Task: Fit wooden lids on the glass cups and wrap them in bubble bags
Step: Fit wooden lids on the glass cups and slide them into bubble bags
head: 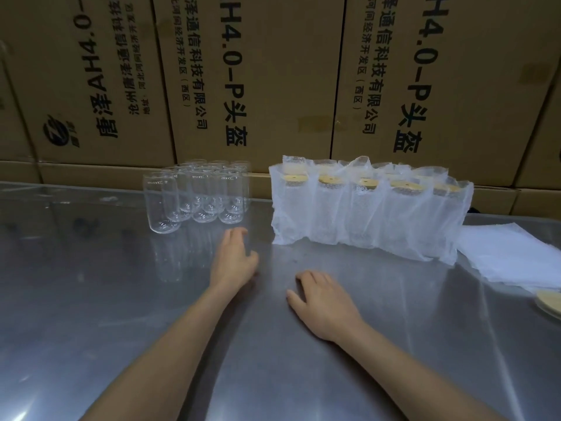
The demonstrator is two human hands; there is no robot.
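Both hands, left [235,259] and right [321,302], are laid relaxed and empty on the worktop [91,299]; bare glass cups [197,196] are grouped at upper centre.

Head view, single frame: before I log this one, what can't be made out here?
- Bare cups, head view: clear glass overlaps, so the back rows can't be counted.
- Wrapped cups: the front row and bubble film hide the back row, so that count and its lids are unsure.
- Lids: cut off by the right edge, number unknown.
- Flat bags: stacked and cropped on the right, count unknown.
- Left hand: fingertips blurred.
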